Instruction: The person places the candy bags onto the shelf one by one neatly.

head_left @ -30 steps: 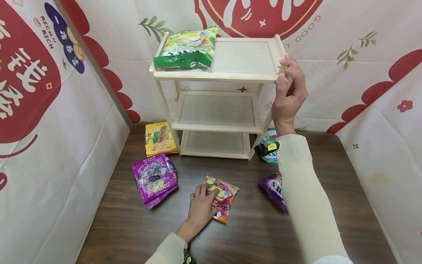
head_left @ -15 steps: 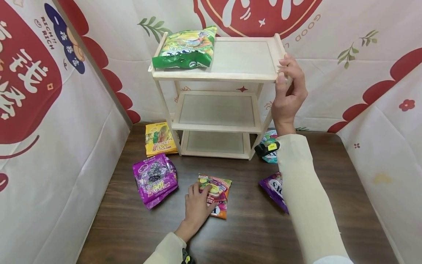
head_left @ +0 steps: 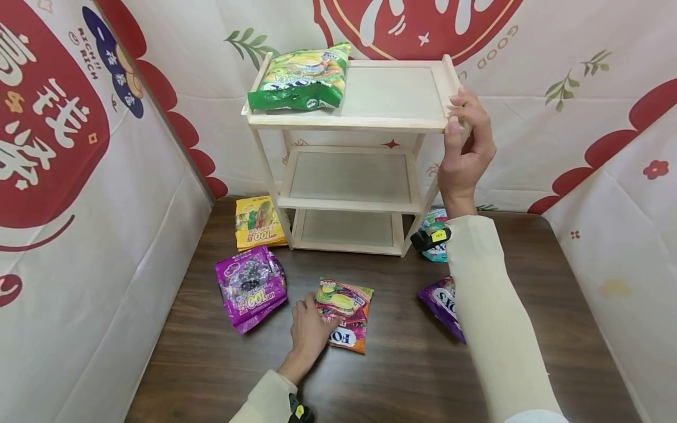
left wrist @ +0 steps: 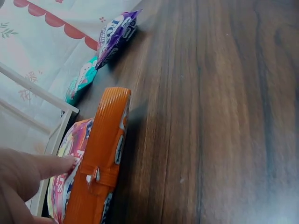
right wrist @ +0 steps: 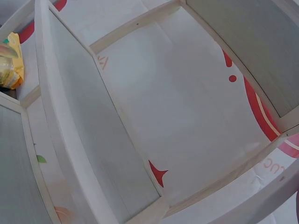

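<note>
Item 1, left hand (head_left: 308, 330): I see it resting on the near-left edge of the orange fruit-candy bag (head_left: 344, 312), fingers (left wrist: 51, 164) fairly straight, touching the wrapper rather than curled round it. The bag lies flat on the worktop (head_left: 402, 364), in front of the shelf rack (head_left: 346, 120) and just right of the purple 100 bag (head_left: 251, 286).

Item 2, right hand (head_left: 464, 147): fingers curled on the right front corner of the rack's top tier, holding it.

Item 3, orientation: the bag's long axis runs roughly from the rack toward me, leaning slightly to the right at the near end; the crimped orange seam faces me, printed side up.

Item 4, handling note: in my judgement a good pickup means sliding the fingers under the near seam and pinching the wrapper's edge, since the film looks slippery and the contents loose.

Item 5, surroundings: green bag (head_left: 298, 76) on the top tier, yellow bag (head_left: 258, 222) beside the rack's left leg, teal bag (head_left: 435, 226) and a second purple bag (head_left: 441, 299) at right.
</note>
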A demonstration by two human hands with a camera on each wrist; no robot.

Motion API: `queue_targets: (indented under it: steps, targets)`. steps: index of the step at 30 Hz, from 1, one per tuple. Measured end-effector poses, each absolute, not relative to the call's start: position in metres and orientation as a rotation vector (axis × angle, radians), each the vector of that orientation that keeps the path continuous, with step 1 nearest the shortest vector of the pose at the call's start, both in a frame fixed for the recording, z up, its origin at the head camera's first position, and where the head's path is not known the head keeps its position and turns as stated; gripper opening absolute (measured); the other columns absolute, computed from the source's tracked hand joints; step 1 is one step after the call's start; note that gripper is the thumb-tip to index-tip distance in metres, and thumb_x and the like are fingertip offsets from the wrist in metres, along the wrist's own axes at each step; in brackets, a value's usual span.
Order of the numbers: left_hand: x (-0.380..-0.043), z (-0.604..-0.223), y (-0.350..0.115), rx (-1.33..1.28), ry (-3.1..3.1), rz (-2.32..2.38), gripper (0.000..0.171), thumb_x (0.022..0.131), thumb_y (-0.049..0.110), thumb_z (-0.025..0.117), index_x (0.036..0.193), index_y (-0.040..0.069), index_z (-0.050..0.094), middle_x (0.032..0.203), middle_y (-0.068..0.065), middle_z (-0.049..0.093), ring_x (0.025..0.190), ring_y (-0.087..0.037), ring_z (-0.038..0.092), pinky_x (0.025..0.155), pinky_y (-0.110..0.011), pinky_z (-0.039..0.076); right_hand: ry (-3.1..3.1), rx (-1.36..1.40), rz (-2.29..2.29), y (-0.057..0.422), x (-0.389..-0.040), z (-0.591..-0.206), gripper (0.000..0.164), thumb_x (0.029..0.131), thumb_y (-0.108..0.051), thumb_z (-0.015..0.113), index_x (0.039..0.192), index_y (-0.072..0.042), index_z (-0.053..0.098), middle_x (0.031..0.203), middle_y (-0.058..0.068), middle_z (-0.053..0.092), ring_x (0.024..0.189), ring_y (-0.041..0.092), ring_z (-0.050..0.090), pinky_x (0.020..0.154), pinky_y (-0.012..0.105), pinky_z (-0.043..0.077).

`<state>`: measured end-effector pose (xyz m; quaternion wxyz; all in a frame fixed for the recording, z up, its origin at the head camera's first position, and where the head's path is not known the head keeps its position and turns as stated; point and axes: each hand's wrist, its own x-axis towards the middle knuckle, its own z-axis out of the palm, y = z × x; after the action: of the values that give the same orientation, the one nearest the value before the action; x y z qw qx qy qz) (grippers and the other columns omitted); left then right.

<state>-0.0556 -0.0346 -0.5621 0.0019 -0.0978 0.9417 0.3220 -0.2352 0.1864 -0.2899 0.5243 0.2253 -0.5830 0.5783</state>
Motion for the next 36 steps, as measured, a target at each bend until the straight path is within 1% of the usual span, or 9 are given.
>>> queue_targets:
  steps: [5, 12, 17, 24, 28, 31, 36]
  targets:
    - [-0.059, -0.563, -0.031, -0.368, 2.905, 0.973, 0.081, 0.062, 0.044, 0.087, 0.120, -0.002, 0.054, 0.102, -0.024, 0.055, 0.093, -0.040, 0.056, 0.063, -0.052, 0.049, -1.381, 0.551, 1.397, 0.186, -0.237, -0.291, 0.032, 0.079, -0.016, 0.051, 0.094, 0.012, 0.054, 0.107, 0.016, 0.065, 0.119, 0.031, 0.052, 0.101, 0.045, 0.040]
    - [-0.062, -0.563, -0.031, -0.372, 2.859, 1.033, 0.077, 0.066, 0.040, 0.086, 0.123, 0.002, 0.052, 0.101, -0.018, 0.063, 0.083, -0.038, 0.063, 0.066, -0.052, 0.049, -1.363, 0.553, 1.412, 0.186, -0.236, -0.288, 0.031, 0.079, -0.016, 0.052, 0.093, 0.012, 0.054, 0.106, 0.015, 0.065, 0.118, 0.031, 0.052, 0.101, 0.045, 0.040]
    - [-0.059, -0.565, -0.034, -0.373, 2.843, 1.135, 0.072, 0.067, 0.033, 0.087, 0.125, 0.005, 0.053, 0.102, -0.016, 0.067, 0.084, -0.036, 0.064, 0.068, -0.051, 0.048, -1.385, 0.541, 1.404, 0.184, -0.235, -0.288, 0.031, 0.080, -0.017, 0.052, 0.092, 0.011, 0.055, 0.108, 0.016, 0.064, 0.119, 0.030, 0.052, 0.100, 0.045, 0.040]
    - [-0.053, -0.570, -0.035, -0.338, 2.845, 1.326, 0.061, 0.065, 0.023, 0.088, 0.118, 0.012, 0.059, 0.097, -0.012, 0.070, 0.082, -0.031, 0.065, 0.069, -0.047, 0.047, -1.387, 0.547, 1.397, 0.187, -0.232, -0.288, 0.031, 0.080, -0.017, 0.051, 0.093, 0.012, 0.054, 0.107, 0.017, 0.064, 0.119, 0.032, 0.052, 0.100, 0.046, 0.040]
    - [-0.051, -0.568, -0.035, -0.338, 2.843, 1.439, 0.056, 0.067, 0.018, 0.087, 0.116, 0.015, 0.061, 0.097, -0.009, 0.071, 0.082, -0.028, 0.066, 0.070, -0.046, 0.047, -1.395, 0.551, 1.392, 0.187, -0.232, -0.288, 0.034, 0.080, -0.019, 0.052, 0.093, 0.012, 0.054, 0.106, 0.017, 0.064, 0.119, 0.032, 0.051, 0.101, 0.046, 0.039]
    - [-0.050, -0.566, -0.036, -0.318, 2.845, 1.496, 0.053, 0.069, 0.017, 0.086, 0.116, 0.017, 0.062, 0.095, -0.006, 0.072, 0.080, -0.023, 0.066, 0.069, -0.043, 0.048, -1.405, 0.541, 1.382, 0.187, -0.231, -0.288, 0.034, 0.081, -0.020, 0.052, 0.093, 0.011, 0.055, 0.107, 0.016, 0.064, 0.120, 0.031, 0.051, 0.101, 0.045, 0.039]
    - [-0.048, -0.562, -0.036, -0.268, 2.835, 1.562, 0.048, 0.069, 0.017, 0.086, 0.113, 0.021, 0.066, 0.087, -0.002, 0.072, 0.071, -0.013, 0.064, 0.065, -0.038, 0.046, -1.407, 0.530, 1.377, 0.187, -0.230, -0.288, 0.032, 0.081, -0.018, 0.052, 0.094, 0.011, 0.055, 0.108, 0.017, 0.064, 0.120, 0.030, 0.052, 0.101, 0.045, 0.039]
